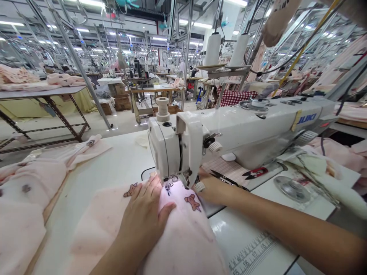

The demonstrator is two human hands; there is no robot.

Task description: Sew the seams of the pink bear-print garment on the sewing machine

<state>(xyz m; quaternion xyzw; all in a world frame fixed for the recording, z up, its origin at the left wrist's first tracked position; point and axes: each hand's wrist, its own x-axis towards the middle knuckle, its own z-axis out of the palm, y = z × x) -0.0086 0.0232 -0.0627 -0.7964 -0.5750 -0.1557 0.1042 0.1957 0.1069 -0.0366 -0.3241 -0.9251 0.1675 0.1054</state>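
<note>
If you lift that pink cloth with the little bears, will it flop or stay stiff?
Probably flop: the cloth humps and wrinkles softly under the flat left hand. It looks thin, so likely light. Pushed, it would probably bunch up rather than slide whole on the table.

There is one view, from the head of the person; it looks forward and down over the white table (114,168) at close distance; the sewing machine (243,130) stands just in front; the left hand (143,217) and right hand (210,187) reach in from the bottom edge; the factory hall (129,57) fills the top, far behind.
</note>
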